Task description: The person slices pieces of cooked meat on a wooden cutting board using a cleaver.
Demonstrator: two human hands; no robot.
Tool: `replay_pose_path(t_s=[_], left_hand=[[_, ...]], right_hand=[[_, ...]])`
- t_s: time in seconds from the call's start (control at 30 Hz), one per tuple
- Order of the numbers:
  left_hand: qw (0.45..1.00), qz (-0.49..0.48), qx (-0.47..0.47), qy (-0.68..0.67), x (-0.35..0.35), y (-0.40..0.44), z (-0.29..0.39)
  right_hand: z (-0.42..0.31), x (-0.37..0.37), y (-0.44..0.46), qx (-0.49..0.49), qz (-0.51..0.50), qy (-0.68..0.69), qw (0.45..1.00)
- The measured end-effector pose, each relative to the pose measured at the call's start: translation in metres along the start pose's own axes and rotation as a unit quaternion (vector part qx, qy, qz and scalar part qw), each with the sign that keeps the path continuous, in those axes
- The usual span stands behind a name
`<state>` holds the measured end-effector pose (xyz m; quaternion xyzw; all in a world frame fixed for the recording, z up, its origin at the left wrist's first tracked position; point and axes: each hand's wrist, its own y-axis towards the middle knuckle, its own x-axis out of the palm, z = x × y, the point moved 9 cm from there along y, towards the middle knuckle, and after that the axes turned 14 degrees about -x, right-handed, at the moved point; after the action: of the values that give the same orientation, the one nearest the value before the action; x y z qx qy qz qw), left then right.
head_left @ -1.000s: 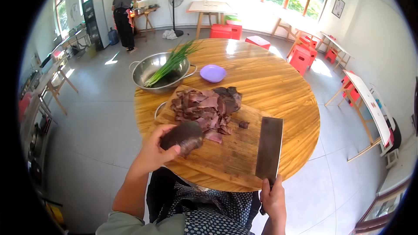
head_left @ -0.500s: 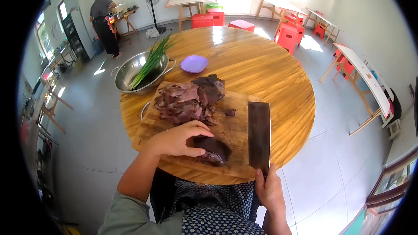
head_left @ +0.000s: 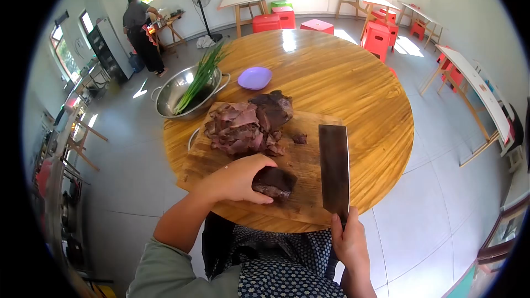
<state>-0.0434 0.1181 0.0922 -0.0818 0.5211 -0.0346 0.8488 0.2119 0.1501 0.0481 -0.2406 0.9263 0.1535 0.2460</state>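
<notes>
My left hand (head_left: pixel 245 179) is curled around a dark chunk of meat (head_left: pixel 276 182) on the wooden cutting board (head_left: pixel 306 204), thumb on the near side and fingers on the far side. In my right hand (head_left: pixel 351 243) is the handle of a cleaver (head_left: pixel 334 168), its broad dark blade pointing away from me over the board's right edge. A heap of sliced meat (head_left: pixel 237 127) lies on the far left of the board, with a larger dark piece of meat (head_left: pixel 273 109) against it. One small scrap of meat (head_left: pixel 300 138) sits apart, right of the heap.
Beyond the board on the round wooden table (head_left: pixel 364 94) are a steel basin (head_left: pixel 165 102) holding green scallions (head_left: pixel 201 83) and a purple plate (head_left: pixel 254 78). Red stools (head_left: pixel 377 41), side tables and a standing fan (head_left: pixel 201 0) are farther off. Another person (head_left: pixel 141 30) stands back left.
My left hand has shifted on the meat chunk, its grip now nearer the chunk's left end. The view has swung slightly left. The cleaver stays in my right hand.
</notes>
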Motion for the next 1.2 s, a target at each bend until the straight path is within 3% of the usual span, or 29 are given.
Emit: replay_pose_path(t_s=[0.03,0.07,0.1,0.13,0.17,0.2,0.23,0.3,0.47,0.53,0.57,0.63,0.67,0.7,0.77,0.97,1.03,1.07,1.1,1.17,1.2], left_hand=[[0.993,-0.014,-0.045,-0.113,-0.002,-0.004,-0.015],[0.97,-0.021,-0.087,-0.226,-0.002,-0.007,-0.031],[0.971,0.0,-0.091,-0.22,0.0,-0.01,-0.042],[0.908,0.01,-0.066,-0.414,0.004,-0.015,-0.052],[0.804,0.022,-0.033,-0.593,0.008,-0.023,-0.064],[0.746,0.002,-0.005,-0.666,0.011,-0.027,-0.067],[0.745,0.023,-0.007,-0.667,0.008,-0.033,-0.069],[0.635,-0.02,0.047,-0.771,0.01,-0.041,-0.06],[0.64,-0.015,0.067,-0.765,0.007,-0.053,-0.061],[0.686,0.062,0.013,-0.725,0.006,-0.056,-0.084],[0.684,0.058,0.018,-0.727,0.004,-0.056,-0.087],[0.844,0.104,0.065,-0.522,-0.024,-0.061,-0.076],[0.927,0.14,0.022,-0.347,-0.041,-0.066,-0.069],[0.924,0.138,0.026,-0.356,-0.055,-0.068,-0.059],[0.979,0.152,0.043,-0.13,-0.071,-0.071,-0.031],[0.993,0.063,0.087,-0.055,-0.041,-0.045,-0.019],[0.995,0.027,0.089,0.029,-0.005,-0.037,-0.021],[0.987,0.082,0.135,0.018,0.002,-0.039,-0.025],[0.987,0.078,0.136,0.022,0.001,-0.045,-0.022],[0.981,0.169,0.086,0.04,-0.019,-0.06,-0.018],[0.981,0.169,0.087,0.04,-0.016,-0.064,-0.018]], right_hand=[[0.003,0.001,-0.001,0.019,-0.002,0.006,1.0],[0.009,0.002,-0.002,-0.029,0.008,-0.037,0.999],[0.009,0.003,0.0,-0.05,0.006,-0.032,0.998],[0.007,0.002,0.001,-0.054,0.021,-0.013,0.998],[0.007,0.002,-0.001,-0.054,0.028,0.005,0.998],[0.015,0.005,-0.003,-0.039,0.022,0.019,0.999],[0.016,0.005,-0.001,-0.019,0.016,0.031,0.999],[0.004,0.003,0.005,-0.048,-0.019,-0.049,0.997],[0.023,0.007,0.0,-0.05,0.002,-0.036,0.998],[0.025,0.008,0.0,-0.051,0.017,-0.033,0.998],[0.029,0.01,0.0,-0.041,0.022,-0.022,0.999],[0.025,0.008,-0.003,-0.026,0.029,-0.018,0.999],[0.015,0.008,-0.002,-0.007,0.024,-0.001,1.0],[0.01,0.009,-0.002,0.01,0.018,0.016,1.0],[0.01,0.011,-0.001,0.002,0.015,0.015,1.0],[0.004,0.009,0.001,-0.01,0.003,0.016,1.0],[0.003,0.009,0.0,-0.002,0.003,0.018,1.0],[0.003,0.01,0.001,0.001,0.005,0.021,1.0],[0.002,0.01,0.001,0.003,0.008,0.024,1.0],[0.001,0.01,0.0,0.009,0.0,0.021,1.0],[0.005,0.009,0.0,0.009,0.001,0.021,1.0]])
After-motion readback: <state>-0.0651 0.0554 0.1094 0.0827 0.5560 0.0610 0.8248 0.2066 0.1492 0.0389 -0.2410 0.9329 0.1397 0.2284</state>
